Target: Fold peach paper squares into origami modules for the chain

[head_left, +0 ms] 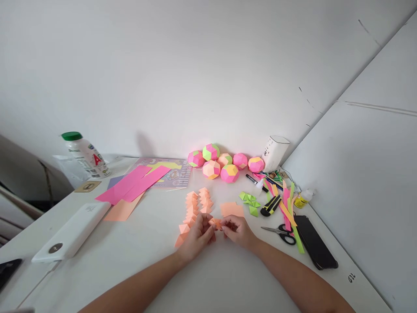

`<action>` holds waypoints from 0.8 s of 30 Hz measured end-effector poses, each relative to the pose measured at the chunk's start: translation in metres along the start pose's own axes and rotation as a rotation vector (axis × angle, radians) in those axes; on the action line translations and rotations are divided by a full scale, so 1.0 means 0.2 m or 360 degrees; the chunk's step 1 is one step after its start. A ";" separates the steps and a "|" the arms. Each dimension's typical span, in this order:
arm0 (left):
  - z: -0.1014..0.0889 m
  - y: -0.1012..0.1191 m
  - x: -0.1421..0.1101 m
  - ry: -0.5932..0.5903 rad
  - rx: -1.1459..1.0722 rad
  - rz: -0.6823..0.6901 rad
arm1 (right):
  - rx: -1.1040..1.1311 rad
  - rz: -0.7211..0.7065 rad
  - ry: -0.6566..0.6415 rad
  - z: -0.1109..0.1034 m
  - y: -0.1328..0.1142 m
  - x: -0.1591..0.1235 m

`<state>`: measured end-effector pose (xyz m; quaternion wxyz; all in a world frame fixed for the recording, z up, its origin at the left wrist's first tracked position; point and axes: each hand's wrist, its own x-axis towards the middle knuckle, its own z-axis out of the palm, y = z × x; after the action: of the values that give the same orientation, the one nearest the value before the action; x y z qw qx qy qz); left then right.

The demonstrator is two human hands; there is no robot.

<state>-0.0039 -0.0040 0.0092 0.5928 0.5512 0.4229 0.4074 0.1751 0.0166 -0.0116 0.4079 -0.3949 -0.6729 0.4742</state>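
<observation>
Both hands meet at the middle of the table over one small folded piece of orange paper (pixel 215 223). My left hand (pixel 199 234) pinches its left side, and my right hand (pixel 239 231) pinches its right side. Fingers cover part of the piece. Just beyond my left hand stand two rows of folded orange paper pieces (pixel 191 204). Behind my right hand lie flat orange paper pieces (pixel 232 209). A few folded green paper pieces (pixel 250 201) rest farther right.
Several many-sided paper balls (pixel 230 173) line the wall. Scissors (pixel 282 234), a box cutter (pixel 271 205), paper strips (pixel 288 206), a glue bottle (pixel 303 198) and a black phone (pixel 316 241) lie right. Pink sheets (pixel 143 184), a white power bank (pixel 73 230) and a bottle (pixel 85 154) are left.
</observation>
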 end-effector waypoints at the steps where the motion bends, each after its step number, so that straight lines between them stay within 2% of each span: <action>1: 0.00 0.00 0.00 0.0031 -0.0024 0.0018 | 0.0031 0.0021 -0.0002 0.00 0.00 0.00; 7: -0.01 -0.02 0.01 -0.0075 -0.0003 0.0068 | 0.0151 0.0077 -0.0076 -0.02 -0.02 0.01; 12: 0.00 0.00 0.01 -0.0072 -0.0017 0.0032 | 0.0160 0.0053 -0.0134 -0.03 -0.03 0.01; 24: 0.00 0.01 0.01 -0.0085 0.0049 0.0020 | 0.0109 0.0086 -0.0129 -0.03 0.00 0.02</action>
<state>-0.0039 -0.0028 0.0112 0.5927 0.5736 0.4097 0.3897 0.1795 0.0214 -0.0100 0.3807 -0.3793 -0.6613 0.5234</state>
